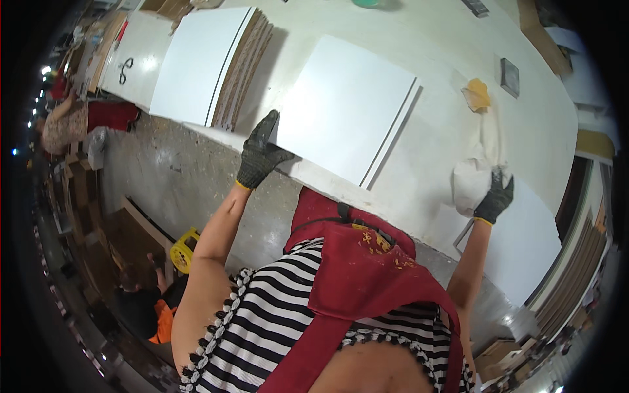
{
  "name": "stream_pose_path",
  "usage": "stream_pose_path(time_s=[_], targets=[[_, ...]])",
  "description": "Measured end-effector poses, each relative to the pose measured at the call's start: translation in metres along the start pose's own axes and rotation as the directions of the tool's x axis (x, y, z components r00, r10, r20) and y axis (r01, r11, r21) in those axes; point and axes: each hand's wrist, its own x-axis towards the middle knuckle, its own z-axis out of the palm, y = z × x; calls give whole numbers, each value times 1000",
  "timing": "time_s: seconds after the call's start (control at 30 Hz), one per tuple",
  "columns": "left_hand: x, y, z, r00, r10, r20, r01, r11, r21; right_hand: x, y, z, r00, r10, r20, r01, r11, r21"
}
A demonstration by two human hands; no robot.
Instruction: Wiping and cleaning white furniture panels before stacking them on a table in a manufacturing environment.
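A white rectangular panel (347,108) with a dark groove near its right edge lies on the white worktable in front of me. My left hand (261,154), in a dark knit glove with a yellow cuff, is at the panel's near left corner. Its fingers stretch along the left edge and the thumb is spread apart along the near edge. Off to the right, my right hand (496,196), gloved alike, is closed on a crumpled white cloth (473,180) lying on the table. The cloth partly hides the fingertips.
A stack of white panels (203,62) stands left of the single panel. Beyond the cloth lie a yellow scrap (477,95) and a grey block (509,77). Another white board (517,242) sits at right. Two people (65,124) and a yellow fan-like object (184,251) are at left.
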Motion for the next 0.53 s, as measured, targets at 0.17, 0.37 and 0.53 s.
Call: stream_pose_path(time_s=[0.17,0.37,0.53], targets=[[4,5,3,993,-107,-42,91,953,-287,-10,-117,63,542,-823,171,840,538,-75],[1,-4,13,971,136,-198,-168,974,-153,-72,-115,263,669,-511,539,741,511,-436],[8,-7,33,976,80,-204,-117,977,-176,-148,-126,233,372,-435,820,859,495,-128]])
